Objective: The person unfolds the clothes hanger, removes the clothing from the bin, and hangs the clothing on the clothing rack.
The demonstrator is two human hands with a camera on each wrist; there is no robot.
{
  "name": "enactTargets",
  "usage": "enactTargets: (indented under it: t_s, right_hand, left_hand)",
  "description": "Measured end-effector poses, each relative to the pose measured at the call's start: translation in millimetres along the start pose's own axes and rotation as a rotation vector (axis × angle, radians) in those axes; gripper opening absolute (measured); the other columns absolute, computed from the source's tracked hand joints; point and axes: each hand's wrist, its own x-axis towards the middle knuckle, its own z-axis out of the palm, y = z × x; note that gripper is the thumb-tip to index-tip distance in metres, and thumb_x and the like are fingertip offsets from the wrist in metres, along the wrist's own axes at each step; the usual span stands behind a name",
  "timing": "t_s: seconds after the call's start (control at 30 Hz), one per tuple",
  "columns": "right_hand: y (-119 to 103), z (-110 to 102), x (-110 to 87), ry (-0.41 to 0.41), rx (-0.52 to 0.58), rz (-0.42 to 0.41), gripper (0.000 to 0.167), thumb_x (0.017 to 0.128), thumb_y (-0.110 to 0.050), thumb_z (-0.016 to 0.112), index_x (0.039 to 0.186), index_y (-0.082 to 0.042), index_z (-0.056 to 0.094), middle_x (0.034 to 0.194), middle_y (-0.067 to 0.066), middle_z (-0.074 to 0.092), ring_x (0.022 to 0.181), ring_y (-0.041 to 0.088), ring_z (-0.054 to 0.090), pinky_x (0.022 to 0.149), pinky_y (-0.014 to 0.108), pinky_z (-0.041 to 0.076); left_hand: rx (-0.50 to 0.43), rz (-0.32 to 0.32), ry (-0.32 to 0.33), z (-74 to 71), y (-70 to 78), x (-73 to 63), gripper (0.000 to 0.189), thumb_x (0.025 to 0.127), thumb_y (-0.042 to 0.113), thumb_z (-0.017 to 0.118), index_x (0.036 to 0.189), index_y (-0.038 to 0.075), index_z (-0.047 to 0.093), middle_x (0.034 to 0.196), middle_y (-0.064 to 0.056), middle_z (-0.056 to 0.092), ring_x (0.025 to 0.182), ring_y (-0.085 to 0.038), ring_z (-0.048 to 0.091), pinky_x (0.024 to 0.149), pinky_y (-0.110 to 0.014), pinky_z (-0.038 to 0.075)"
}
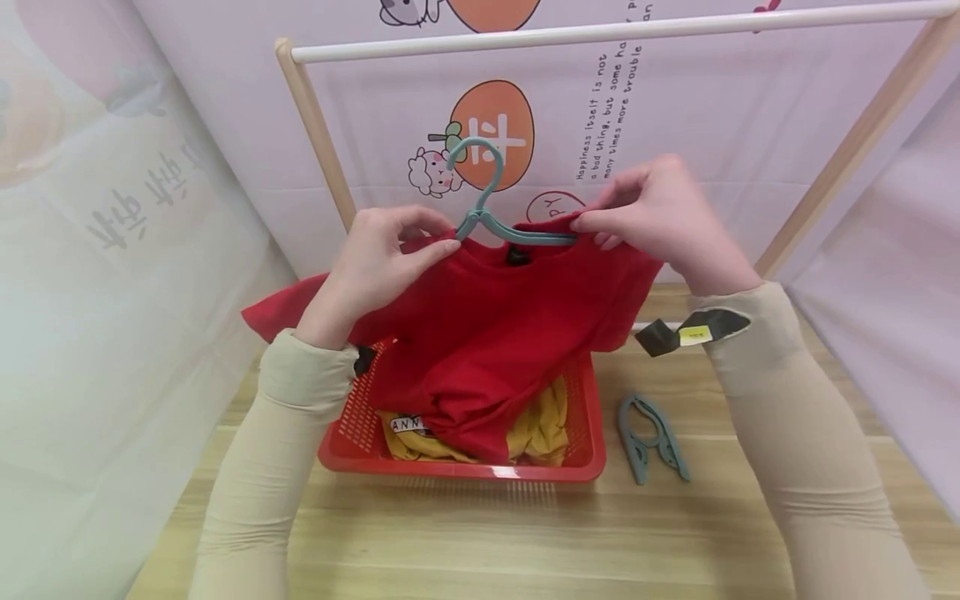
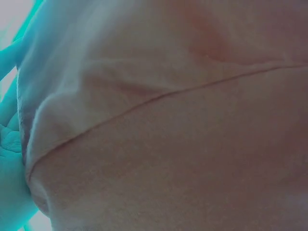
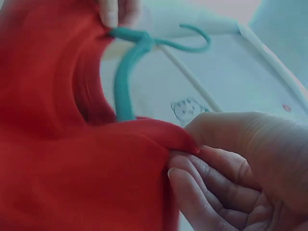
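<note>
While I follow the feeds from a distance, the largest thing I see is the rack [image 1: 555, 36], behind the red basket [image 1: 450, 469], which sits on the desk [image 1: 465, 550]. Above the basket, its lower part drooping in, is the red T-shirt [image 1: 487, 321]; a yellow garment [image 1: 546, 427] lies inside the basket. The left hand [image 1: 382, 254] pinches one side of the shirt's neckline, and the right hand [image 1: 663, 204] pinches the opposite shoulder. Between them, above the basket, the teal hanger [image 1: 477, 218] enters the neck opening. A folded hanger [image 1: 636, 450] lies just right of the basket.

I judge the shirt nearly fitted, though the hanger's tips are hidden from me. Left, I'd say, are settling the shoulders, hooking it onto the rack and probably the yellow garment.

The right wrist view shows me the right thumb and fingers nipping the cloth; only the head view gives me the basket and folded hanger. The left wrist view is mostly a blurred, creased surface I cannot identify.
</note>
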Motion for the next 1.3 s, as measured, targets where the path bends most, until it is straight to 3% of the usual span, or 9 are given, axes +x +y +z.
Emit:
enactTargets:
  t_s: [0.13,0.37,0.57,0.7,0.83,1.0,1.13,1.3]
  right_hand:
    - [-9.4,12.9,1.7,-0.023,0.036,-0.032,0.022,0.086,-0.018,0.084,0.095,0.002,0.078,0.082,0.013,0.074,0.065,0.025,0.072,0.063,0.031,0.062]
    - [-22.5,31.5,3.7,-0.072,0.107,-0.085,0.022,0.085,-0.017,0.085,0.092,0.002,0.078,0.084,0.013,0.075,0.066,0.026,0.072,0.064,0.031,0.062]
    - [-21.9,27.0,3.1,-0.101,0.092,-0.11,0.028,0.09,-0.028,0.081,0.104,-0.004,0.08,0.09,0.011,0.076,0.075,0.026,0.073,0.07,0.03,0.061]
    - [-17.3,20.6,0.8,-0.095,0.016,-0.146,0.026,0.089,-0.03,0.082,0.109,-0.013,0.082,0.097,0.005,0.076,0.085,0.023,0.071,0.073,0.027,0.059]
    - [-11.1,20.6,1.9,-0.093,-0.116,-0.239,0.027,0.085,-0.033,0.085,0.111,-0.022,0.082,0.103,-0.003,0.075,0.089,0.018,0.064,0.068,0.024,0.056]
    - [-3.3,25.6,6.8,-0.112,-0.208,-0.389,0.022,0.087,-0.025,0.084,0.108,-0.021,0.082,0.101,-0.006,0.072,0.093,0.011,0.058,0.067,0.023,0.053]
    - [-1.2,26.2,8.3,-0.102,-0.174,-0.449,0.014,0.088,-0.018,0.084,0.102,-0.018,0.084,0.099,-0.003,0.073,0.097,0.011,0.059,0.072,0.025,0.049]
    - [-2.9,28.6,8.5,-0.056,-0.1,-0.514,0.009,0.088,-0.015,0.083,0.097,-0.016,0.084,0.092,-0.004,0.073,0.09,0.011,0.06,0.072,0.027,0.046]
  left_hand:
    - [-0.013,0.008,0.017,2.5,1.3,0.8,0.018,0.091,0.018,0.08,0.106,0.009,0.077,0.096,0.003,0.074,0.087,-0.01,0.069,0.084,-0.028,0.058]
    - [-0.014,0.058,-0.033,12.6,3.5,3.2,0.017,0.092,0.019,0.079,0.106,0.009,0.078,0.096,0.004,0.073,0.084,-0.008,0.069,0.083,-0.025,0.057]
    - [-0.025,0.035,-0.01,9.9,3.8,3.3,0.017,0.092,0.019,0.08,0.106,0.009,0.078,0.097,0.003,0.074,0.087,-0.009,0.069,0.085,-0.027,0.058]
    - [-0.033,0.001,0.008,4.9,2.4,2.1,0.018,0.092,0.02,0.08,0.107,0.01,0.077,0.098,0.003,0.073,0.089,-0.011,0.069,0.086,-0.028,0.058]
    - [-0.05,-0.012,0.015,1.0,0.4,0.6,0.02,0.092,0.021,0.079,0.108,0.01,0.077,0.099,0.003,0.073,0.09,-0.012,0.069,0.086,-0.029,0.058]
    - [-0.084,-0.011,0.007,0.1,-0.2,-0.2,0.019,0.092,0.021,0.079,0.107,0.01,0.077,0.099,0.002,0.073,0.09,-0.012,0.069,0.086,-0.029,0.058]
    - [-0.1,-0.018,-0.007,0.5,-0.9,-0.7,0.018,0.092,0.021,0.079,0.107,0.01,0.078,0.098,0.002,0.073,0.09,-0.013,0.07,0.087,-0.03,0.058]
    - [-0.106,-0.014,-0.025,2.1,-2.1,-0.8,0.018,0.091,0.02,0.08,0.106,0.009,0.078,0.097,0.002,0.073,0.088,-0.013,0.07,0.086,-0.03,0.058]
